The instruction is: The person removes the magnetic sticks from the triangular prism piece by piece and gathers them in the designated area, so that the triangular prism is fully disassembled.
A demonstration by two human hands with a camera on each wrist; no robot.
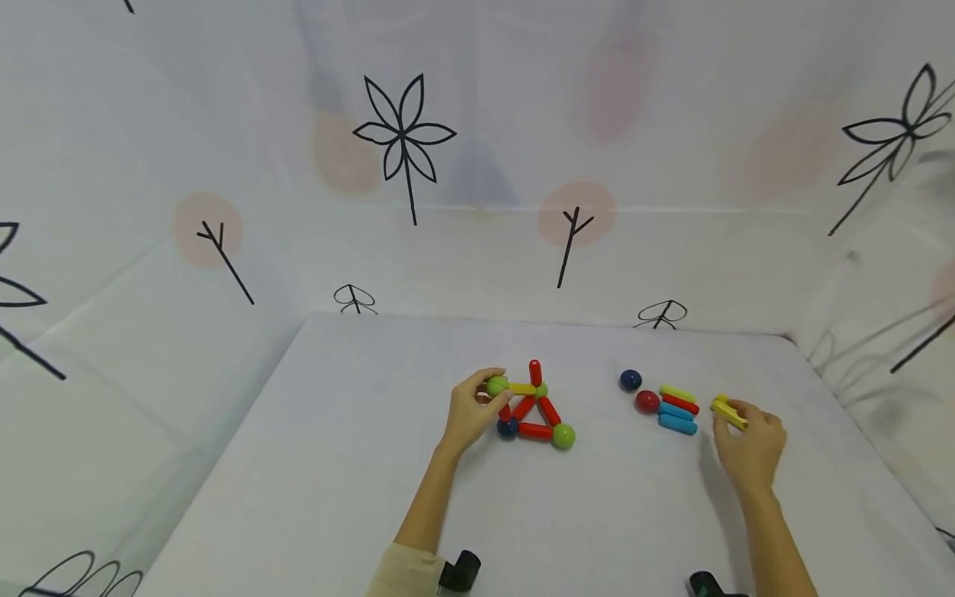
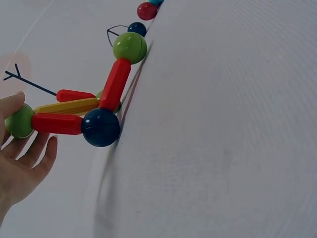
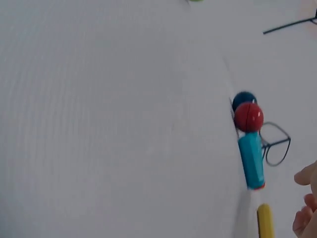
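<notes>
In the head view my left hand (image 1: pixel 470 412) grips a green ball (image 1: pixel 497 385) at the left corner of a joined frame. Red rods (image 1: pixel 535 431), a yellow rod (image 1: pixel 522 389), a dark blue ball (image 1: pixel 508 428) and green balls make up this frame; one red rod sticks out at its far side. The left wrist view shows fingers around the green ball (image 2: pixel 20 122). Over on the right, my right hand (image 1: pixel 753 444) reaches over two yellow rods (image 1: pixel 728 414), thumb and forefinger apart on either side of the nearer one. In the right wrist view a gap shows between fingertips (image 3: pixel 303 177) and yellow rod (image 3: pixel 266 221).
Left of the right hand, a red ball (image 1: pixel 647 402) and a dark blue ball (image 1: pixel 630 381) lie by several loose rods: blue rods (image 1: pixel 677 424), a red rod (image 1: pixel 682 403) and a yellow-green rod (image 1: pixel 676 392). A white cloth with printed plants (image 1: pixel 403 137) hangs behind the white table (image 1: pixel 358 464).
</notes>
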